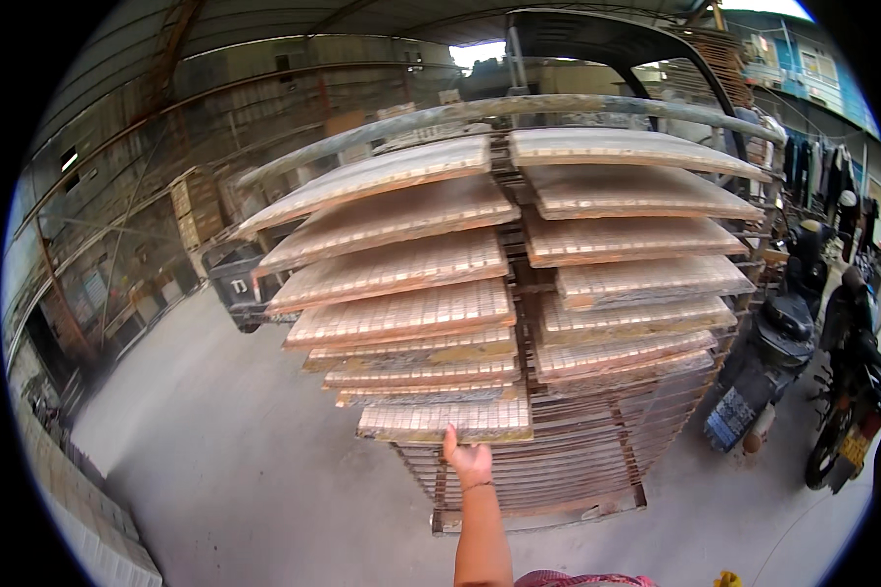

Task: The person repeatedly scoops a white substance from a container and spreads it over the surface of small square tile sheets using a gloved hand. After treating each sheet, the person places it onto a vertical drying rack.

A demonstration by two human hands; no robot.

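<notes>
My left hand (470, 458) reaches forward and grips the near edge of a board (445, 419) faced with small pale tile-like blocks. Its thumb lies up over the edge, while the other fingers are hidden beneath. This board is the lowest of the left column on a slatted metal rack (558, 460). Above it, similar boards (401, 313) sit one over another with gaps between them. A second column of boards (646, 284) stands on the right side of the rack. My right hand is out of the picture.
A curved rail (519, 106) crosses above the boards. Behind at the left stands a dark vehicle bed (245, 284). Scooters (778, 333) and a motorcycle (842, 421) are parked at the right. Pale stacked blocks (93, 523) line the lower left. A small yellow item (727, 579) shows at the bottom edge.
</notes>
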